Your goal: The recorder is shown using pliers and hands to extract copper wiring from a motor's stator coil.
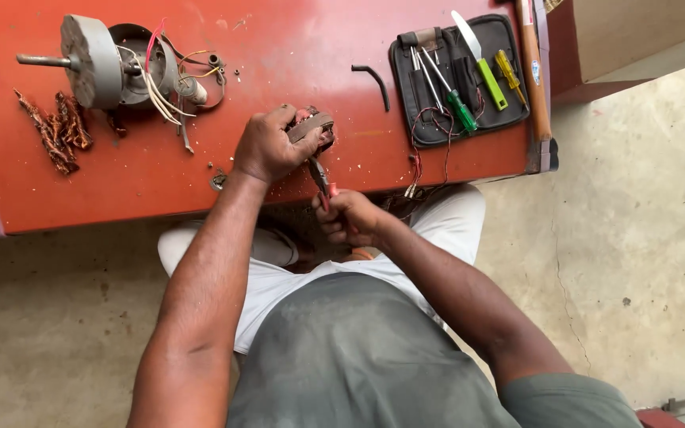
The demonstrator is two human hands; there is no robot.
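Pliers with red handles (323, 184), squeezed in the right hand (350, 215), bite a small brown wound part (315, 131) the left hand (267, 147) clamps at the red table (160, 182) edge; steady, firm holding seems wise.

The only label is a small oval sticker (534, 73), blue and white, on the wooden hammer handle (534, 87) lying just right of the black tool pouch (457, 79) (its print too small to make out). No packages, signs or screens show.
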